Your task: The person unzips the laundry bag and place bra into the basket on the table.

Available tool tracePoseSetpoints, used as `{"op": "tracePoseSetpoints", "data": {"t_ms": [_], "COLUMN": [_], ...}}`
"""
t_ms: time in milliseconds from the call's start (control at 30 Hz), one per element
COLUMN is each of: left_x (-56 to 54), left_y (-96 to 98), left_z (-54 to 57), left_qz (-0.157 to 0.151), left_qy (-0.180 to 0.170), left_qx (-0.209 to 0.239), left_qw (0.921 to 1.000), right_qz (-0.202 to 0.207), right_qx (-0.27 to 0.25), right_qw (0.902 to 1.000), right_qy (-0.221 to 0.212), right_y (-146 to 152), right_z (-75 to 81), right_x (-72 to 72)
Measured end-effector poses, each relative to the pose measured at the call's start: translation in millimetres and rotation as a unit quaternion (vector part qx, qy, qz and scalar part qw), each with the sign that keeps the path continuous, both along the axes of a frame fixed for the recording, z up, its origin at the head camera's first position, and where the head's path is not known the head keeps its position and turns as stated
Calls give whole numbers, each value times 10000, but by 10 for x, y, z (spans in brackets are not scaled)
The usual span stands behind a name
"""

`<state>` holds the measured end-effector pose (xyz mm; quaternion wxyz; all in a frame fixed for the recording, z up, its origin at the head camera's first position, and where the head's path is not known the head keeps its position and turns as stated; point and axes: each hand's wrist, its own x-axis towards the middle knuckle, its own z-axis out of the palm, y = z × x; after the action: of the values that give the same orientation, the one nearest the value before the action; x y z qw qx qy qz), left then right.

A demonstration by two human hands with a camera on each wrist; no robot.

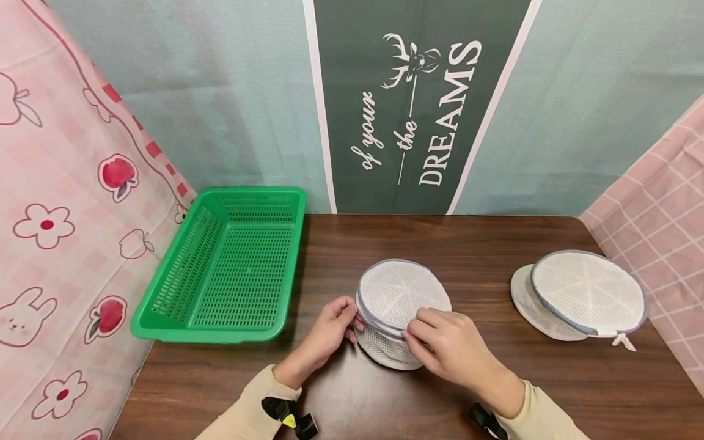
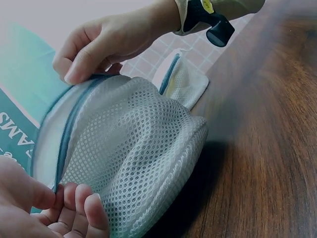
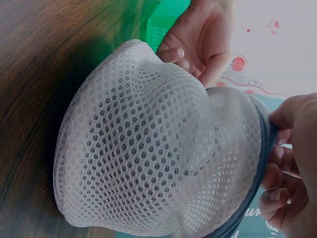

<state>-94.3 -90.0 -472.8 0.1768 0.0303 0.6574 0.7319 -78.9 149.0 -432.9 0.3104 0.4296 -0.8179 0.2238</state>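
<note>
A: Where is the white mesh laundry bag (image 1: 401,290) located?

B: On the brown wood-grain table (image 1: 478,256), between the two hands, to the right of the green perforated basket (image 1: 220,335). The base is seen nearer the wearer than the round upper face.

A: How is the left hand (image 1: 330,327) set?

B: Thumb and index finger are brought together on the blue-grey zipper trim (image 3: 265,148) at the bag's left edge, as shown by the left wrist view.

A: And the right hand (image 1: 456,345)?

B: The rim is pinched between thumb and curled fingers at the near right edge. Whether the zipper is fully closed cannot be told.

A: Which relation is judged decisive?

B: The stretch of trim between the two grips. It is run along the near side of the upper face, rightward and slightly toward the wearer. Neither hand is nearer, since contact is made by both. No clear long axis is given by the round form.

A: Second mesh laundry bag (image 1: 588,290)?

B: Placed well apart on the right, nearer the right hand, touched by neither.
</note>
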Motion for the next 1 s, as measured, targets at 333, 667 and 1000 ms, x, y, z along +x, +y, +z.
{"op": "tracePoseSetpoints", "data": {"t_ms": [333, 667, 1000], "left_x": [-6, -6, 1], "left_y": [-9, -3, -6], "left_z": [5, 12, 25], "left_qz": [17, 90, 145], "left_qy": [-37, -23, 109], "left_qx": [-12, -9, -5], "left_qw": [10000, 10000, 9998], "right_qz": [-108, -369, -480], "right_qx": [-607, -1062, -1689], "right_qw": [9975, 9926, 9833], "right_qy": [354, 457, 471], "right_y": [28, 114, 209], "right_z": [100, 215, 308], "right_x": [-42, -61, -48]}}
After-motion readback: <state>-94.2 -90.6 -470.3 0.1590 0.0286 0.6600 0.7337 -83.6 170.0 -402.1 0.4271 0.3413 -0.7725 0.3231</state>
